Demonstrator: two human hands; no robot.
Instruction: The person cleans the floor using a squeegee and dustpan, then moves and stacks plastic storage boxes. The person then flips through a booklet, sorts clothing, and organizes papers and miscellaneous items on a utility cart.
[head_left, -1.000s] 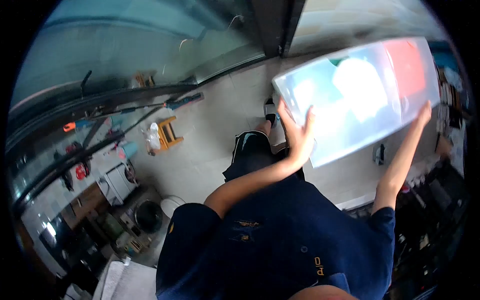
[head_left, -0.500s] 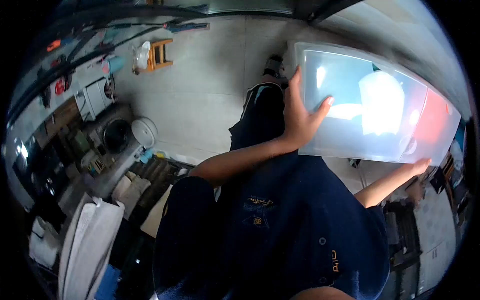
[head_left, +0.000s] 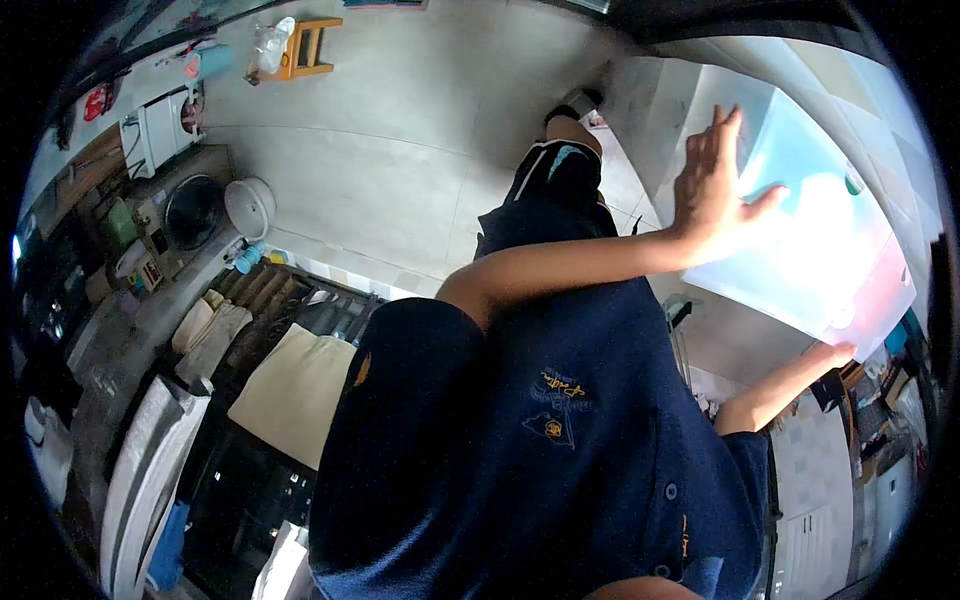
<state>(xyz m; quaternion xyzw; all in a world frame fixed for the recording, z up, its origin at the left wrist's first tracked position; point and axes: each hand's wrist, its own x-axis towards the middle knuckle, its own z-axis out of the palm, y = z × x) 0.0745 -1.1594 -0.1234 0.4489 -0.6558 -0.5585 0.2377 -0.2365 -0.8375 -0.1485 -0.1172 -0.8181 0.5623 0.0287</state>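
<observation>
A person in a dark shirt spreads the fingers of the left hand over the near end of a translucent plastic box, tilted at front right beside a tiled wall. The right hand meets its lower far corner, its exact finger grip unclear. A wooden stool stands at far left.

I log: floor, pale, tiled; wooden stool on it, well apart from my left fingers; white bucket, floor's edge.

Clear box blurred by glare, shirt print too small
</observation>
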